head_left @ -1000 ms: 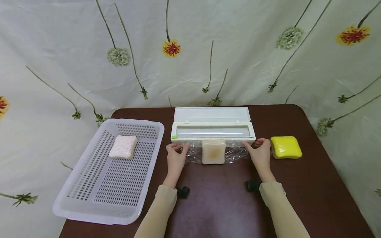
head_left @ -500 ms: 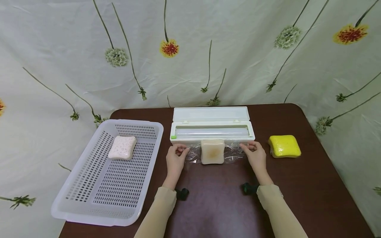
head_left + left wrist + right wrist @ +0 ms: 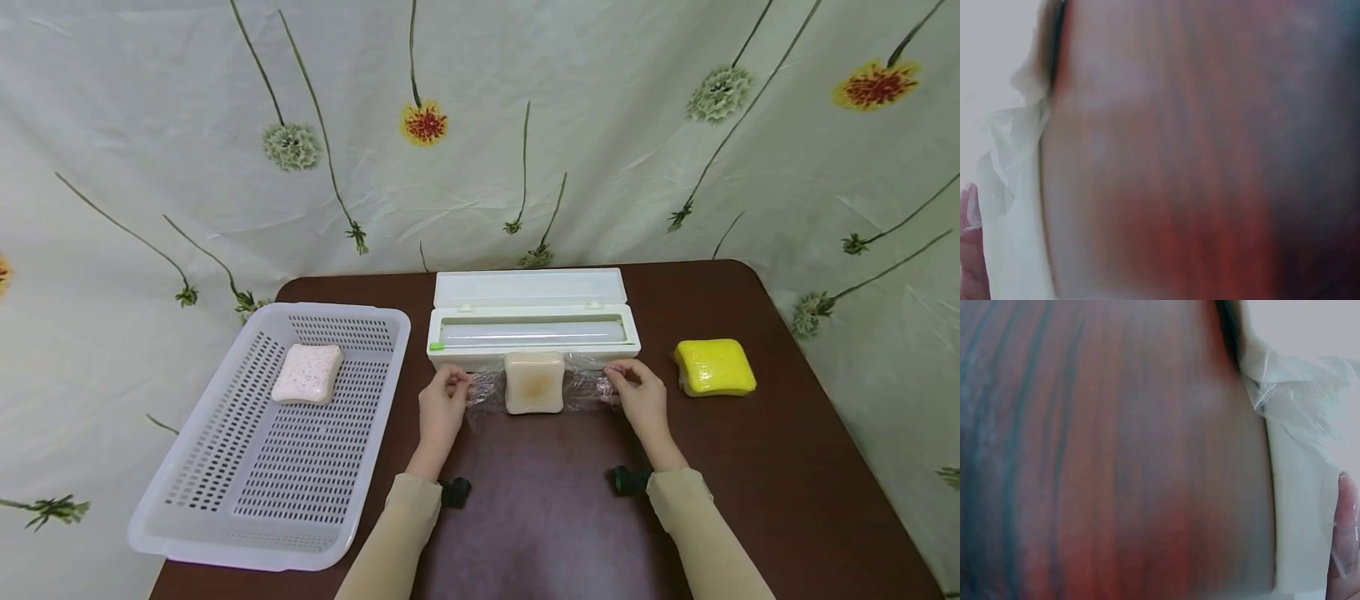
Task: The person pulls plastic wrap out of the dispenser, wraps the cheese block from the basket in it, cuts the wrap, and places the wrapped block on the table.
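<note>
A cream, pillow-shaped block (image 3: pixel 534 383) with a tan patch lies in the middle of the head view, with clear plastic wrap (image 3: pixel 585 385) spreading out on both sides. My left hand (image 3: pixel 442 407) pinches the wrap's left end between thumb and fingers. At the opposite end, my right hand (image 3: pixel 641 404) pinches the wrap in the same manner. Directly behind stands a white plastic wrap dispenser (image 3: pixel 534 359), its lid raised. The right wrist view catches crinkled wrap (image 3: pixel 1310 394) close to the right fingers (image 3: pixel 1347 519); left fingertips (image 3: pixel 969 219) show at the left wrist view's edge.
A pale perforated basket (image 3: pixel 347 521) stands at the left, holding a white speckled block (image 3: pixel 307 374). To the right sits a yellow block (image 3: pixel 715 367) with a shiny film over it. All rest on a dark brown table (image 3: pixel 525 517), with a flowered curtain (image 3: pixel 480 167) behind.
From the dispenser's front corners, both hands have come slightly nearer to me, and the right hand has moved inward. The wrap beside the block now looks more drawn together at its ends.
</note>
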### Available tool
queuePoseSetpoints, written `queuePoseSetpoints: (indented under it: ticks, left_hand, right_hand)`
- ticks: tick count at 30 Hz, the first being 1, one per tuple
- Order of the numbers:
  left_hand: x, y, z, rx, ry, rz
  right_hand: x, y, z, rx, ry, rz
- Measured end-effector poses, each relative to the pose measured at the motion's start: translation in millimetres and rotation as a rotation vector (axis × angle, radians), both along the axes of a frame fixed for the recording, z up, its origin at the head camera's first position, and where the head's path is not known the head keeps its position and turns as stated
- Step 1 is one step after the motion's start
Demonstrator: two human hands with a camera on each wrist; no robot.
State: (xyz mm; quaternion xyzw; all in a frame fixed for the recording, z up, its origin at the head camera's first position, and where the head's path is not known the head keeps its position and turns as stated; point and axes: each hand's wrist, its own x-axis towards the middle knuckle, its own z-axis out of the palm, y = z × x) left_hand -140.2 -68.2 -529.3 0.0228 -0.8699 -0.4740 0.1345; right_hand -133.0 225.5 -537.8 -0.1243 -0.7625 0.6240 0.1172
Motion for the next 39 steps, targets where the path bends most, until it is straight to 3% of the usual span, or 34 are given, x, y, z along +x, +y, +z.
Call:
queuePoseSetpoints:
  ticks: [6,11,16,24,33,39]
  left_hand:
    - [6.5,-2,14.7,0.019,-0.076,-0.015]
    - [18.4,-3,27.0,-0.009,-0.148,-0.048]
    - [31.6,-6,32.1,-0.059,-0.211,-0.086]
    - [44.7,-12,26.5,-0.132,-0.285,-0.188]
    - [43.8,-16,15.1,-0.247,-0.331,-0.22]
    - [42.4,-16,14.8,-0.258,-0.372,-0.232]
  right_hand:
    - [4.6,0,10.9,0.028,0.01,-0.005]
    - [13.0,6,21.3,0.054,-0.076,0.019]
    - [26.3,13,24.5,0.169,-0.157,0.076]
    - [43.2,24,14.1,0.27,-0.232,0.2]
    - [43.6,26,8.5,0.33,-0.238,0.294]
    - [45.6,28,11.0,0.335,-0.299,0.322]
